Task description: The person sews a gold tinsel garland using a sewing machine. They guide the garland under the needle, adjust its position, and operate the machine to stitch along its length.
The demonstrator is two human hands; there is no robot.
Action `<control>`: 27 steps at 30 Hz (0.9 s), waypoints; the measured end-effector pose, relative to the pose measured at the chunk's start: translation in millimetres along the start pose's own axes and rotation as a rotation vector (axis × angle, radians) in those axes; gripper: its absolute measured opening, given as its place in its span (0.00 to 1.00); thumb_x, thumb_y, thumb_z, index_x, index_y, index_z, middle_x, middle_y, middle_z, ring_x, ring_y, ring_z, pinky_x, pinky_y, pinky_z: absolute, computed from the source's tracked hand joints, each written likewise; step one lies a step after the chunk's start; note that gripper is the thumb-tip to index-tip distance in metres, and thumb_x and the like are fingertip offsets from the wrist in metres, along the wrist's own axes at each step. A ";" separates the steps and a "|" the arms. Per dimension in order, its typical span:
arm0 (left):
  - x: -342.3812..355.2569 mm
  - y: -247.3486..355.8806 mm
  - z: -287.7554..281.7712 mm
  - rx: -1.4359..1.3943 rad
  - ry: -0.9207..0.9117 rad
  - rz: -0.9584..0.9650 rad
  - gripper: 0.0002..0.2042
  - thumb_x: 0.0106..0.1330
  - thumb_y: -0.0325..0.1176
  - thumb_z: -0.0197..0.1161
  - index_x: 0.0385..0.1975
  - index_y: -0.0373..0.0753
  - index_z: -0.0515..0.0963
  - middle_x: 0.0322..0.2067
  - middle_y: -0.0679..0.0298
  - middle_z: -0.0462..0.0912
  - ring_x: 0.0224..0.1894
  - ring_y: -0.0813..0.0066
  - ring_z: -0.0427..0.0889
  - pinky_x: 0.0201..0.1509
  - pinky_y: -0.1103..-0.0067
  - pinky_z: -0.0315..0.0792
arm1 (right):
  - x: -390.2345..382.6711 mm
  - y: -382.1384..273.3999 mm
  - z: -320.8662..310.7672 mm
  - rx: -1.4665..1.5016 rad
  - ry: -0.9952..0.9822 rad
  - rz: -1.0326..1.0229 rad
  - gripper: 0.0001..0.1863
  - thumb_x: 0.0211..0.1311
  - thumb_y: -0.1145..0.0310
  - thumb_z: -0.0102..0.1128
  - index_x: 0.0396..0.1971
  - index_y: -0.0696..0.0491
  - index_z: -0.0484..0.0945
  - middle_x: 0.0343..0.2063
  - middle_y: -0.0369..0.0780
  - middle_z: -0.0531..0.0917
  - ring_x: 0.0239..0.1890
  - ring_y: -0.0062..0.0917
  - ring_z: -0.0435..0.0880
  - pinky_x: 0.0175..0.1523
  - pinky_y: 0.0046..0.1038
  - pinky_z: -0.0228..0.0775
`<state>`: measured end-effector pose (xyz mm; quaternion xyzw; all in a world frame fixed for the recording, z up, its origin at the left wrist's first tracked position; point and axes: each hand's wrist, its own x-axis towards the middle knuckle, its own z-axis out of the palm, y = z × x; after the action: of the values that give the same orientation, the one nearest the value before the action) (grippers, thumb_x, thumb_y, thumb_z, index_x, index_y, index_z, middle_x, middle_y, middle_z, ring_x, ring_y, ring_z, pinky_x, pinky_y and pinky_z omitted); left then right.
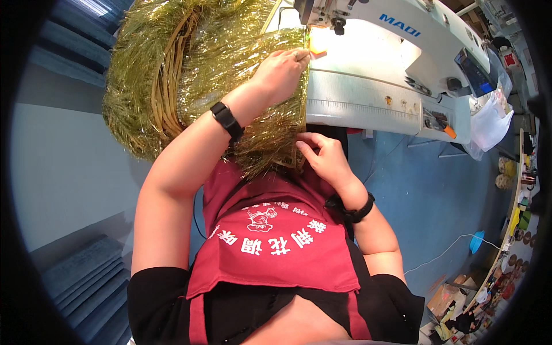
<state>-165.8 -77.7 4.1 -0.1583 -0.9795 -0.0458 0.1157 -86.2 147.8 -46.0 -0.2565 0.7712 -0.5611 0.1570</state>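
Gold tinsel-fringe fabric [230, 69] covers sewing-machine bed's [356, 106] left side, long edge running lapward; my left hand [280, 73], nearer the machine head [374, 10], pinches that edge, my right hand [329, 160] pinching it past the bed's near edge.

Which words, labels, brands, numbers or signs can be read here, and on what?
I won't copy wording; here's where it stands.
Sewing machine: blue lettering on its white arm.
Red apron: white characters around a cartoon figure.
Ruler scale: too small to read.
Display: too small to read.
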 end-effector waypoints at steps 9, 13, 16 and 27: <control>-16.7 8.9 -36.5 0.010 -0.047 0.033 0.28 0.60 0.20 0.55 0.64 0.38 0.74 0.65 0.60 0.75 0.63 0.62 0.77 0.69 0.67 0.68 | -8.3 19.2 30.0 0.593 -0.196 0.263 0.23 0.70 0.67 0.65 0.58 0.64 0.72 0.38 0.42 0.88 0.42 0.20 0.86 0.49 0.24 0.78; -40.7 15.9 -49.3 0.031 -0.025 0.078 0.28 0.59 0.19 0.55 0.63 0.39 0.76 0.66 0.63 0.75 0.66 0.65 0.75 0.71 0.66 0.66 | 6.1 33.9 30.0 0.346 -0.061 0.198 0.22 0.71 0.64 0.65 0.57 0.63 0.74 0.32 0.36 0.86 0.33 0.16 0.81 0.42 0.22 0.76; -57.7 22.7 -47.6 0.051 0.026 0.123 0.23 0.61 0.20 0.56 0.59 0.39 0.78 0.64 0.63 0.76 0.66 0.66 0.75 0.71 0.66 0.67 | 11.6 42.2 37.0 0.560 -0.126 0.247 0.19 0.71 0.62 0.66 0.53 0.61 0.79 0.31 0.35 0.84 0.30 0.14 0.78 0.38 0.21 0.74; -81.4 28.7 -22.5 -0.099 0.037 0.037 0.20 0.68 0.28 0.59 0.61 0.42 0.77 0.66 0.60 0.74 0.64 0.59 0.76 0.67 0.63 0.68 | 16.0 39.2 32.5 0.363 -0.102 0.078 0.12 0.67 0.65 0.69 0.39 0.59 0.84 0.20 0.30 0.79 0.23 0.11 0.70 0.30 0.20 0.68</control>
<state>-76.7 -77.8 7.8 -0.1812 -0.9706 -0.0951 0.1267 -90.6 122.4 -92.8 -0.2218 0.6579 -0.6707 0.2611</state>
